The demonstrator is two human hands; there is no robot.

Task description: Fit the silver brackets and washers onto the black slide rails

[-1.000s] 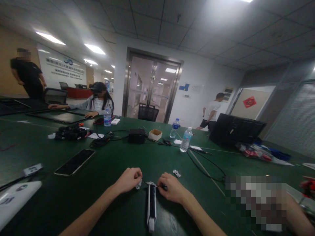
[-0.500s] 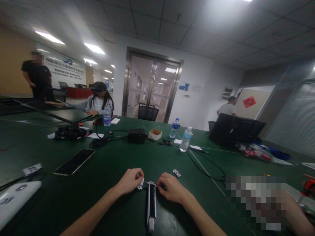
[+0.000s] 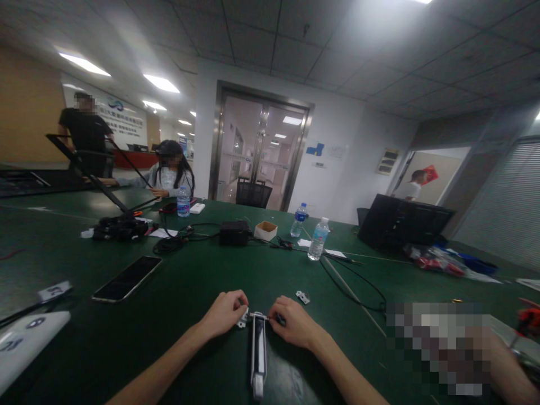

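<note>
We cannot make out the small metal part (image 3: 242,319), half covered by the left hand (image 3: 228,310). The right hand (image 3: 289,320) hides most of a dark piece (image 3: 280,319). Our view cuts off the white device (image 3: 31,349) at the left edge.

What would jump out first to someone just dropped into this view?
Probably the two bare hands, left and right, at either side of the far end of a slim white-and-dark device on the green table. Next, the black smartphone lying to the left, and two water bottles standing beyond the right hand.
</note>
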